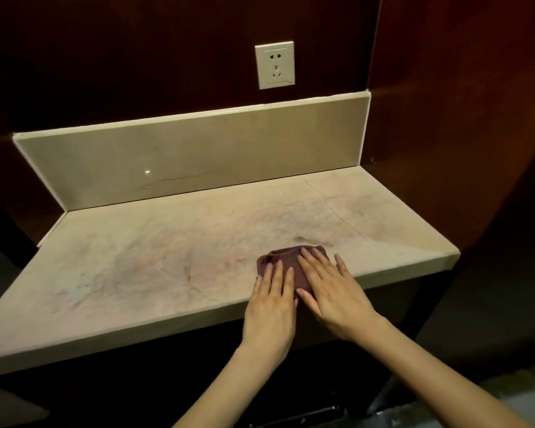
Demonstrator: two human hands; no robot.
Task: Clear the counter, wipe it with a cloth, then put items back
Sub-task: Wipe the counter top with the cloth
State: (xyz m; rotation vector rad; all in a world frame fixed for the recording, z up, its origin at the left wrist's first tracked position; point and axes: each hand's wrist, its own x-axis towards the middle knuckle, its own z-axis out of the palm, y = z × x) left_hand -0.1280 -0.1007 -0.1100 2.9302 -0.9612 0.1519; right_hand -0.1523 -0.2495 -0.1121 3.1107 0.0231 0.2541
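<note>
A dark reddish-brown wooden wall point(136, 57) is filling the upper part of the view, running from nine o'clock round to three o'clock. Below it, a wide beige marble counter point(155, 261) with faint pinkish veining is stretching across the middle, its front edge slanting from seven o'clock up toward three o'clock. An upright beige stone backsplash point(192, 156) is standing along the counter's far edge at twelve o'clock, meeting the wall. A dark cabinet front point(173, 375) is sitting in shadow under the counter at six o'clock.

The person's right hand point(331, 291) is lying flat with straight, slightly spread fingers, pressing down on a small crumpled maroon cloth point(283, 257) near the counter's front edge, at about four o'clock from the counter's centre. The left hand point(271, 304) is lying flat just beside it at its nine o'clock side, fingers straight and together, their tips resting on the cloth's near left part. The two hands are touching or nearly touching at the thumbs, and neither is curling round the cloth. The cloth is showing mostly beyond the fingertips, toward twelve o'clock of both hands.

A white rectangular plastic wall socket point(275, 65) is sitting on the wall at twelve o'clock, above the backsplash.
</note>
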